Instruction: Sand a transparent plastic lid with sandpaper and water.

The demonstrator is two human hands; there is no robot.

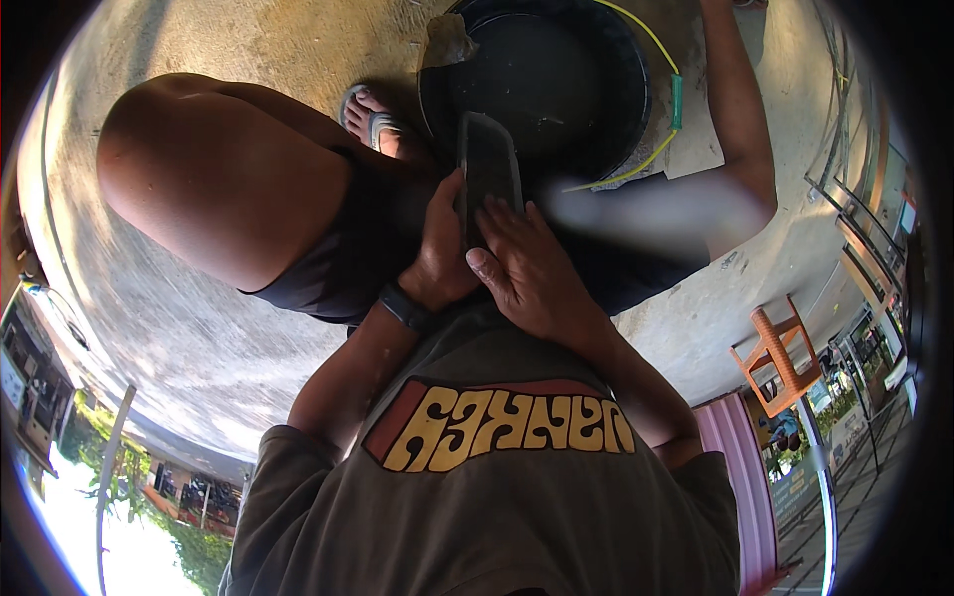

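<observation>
Over my lap, my left hand (444, 246) grips the side of a long, dark, flat piece (489, 159) with a paler bevelled edge and a rounded corner. It looks blade-like, but I cannot tell its exact kind. My right hand (532, 266) lies on the lower part of this piece, its fingers stretched flat over the surface and the thumb apart. The far end points up toward a round black tub (641, 109), which looks to have dark water in it. My fingers and palms hide the near end of the piece.
A yellow handle with a green grip (677, 101) curves along the tub's right side. A brown, stone-like lump (449, 42) sits on its left rim. My sandalled foot (374, 117) is beside the tub on the concrete floor (248, 40). An orange stool (782, 360) stands at right.
</observation>
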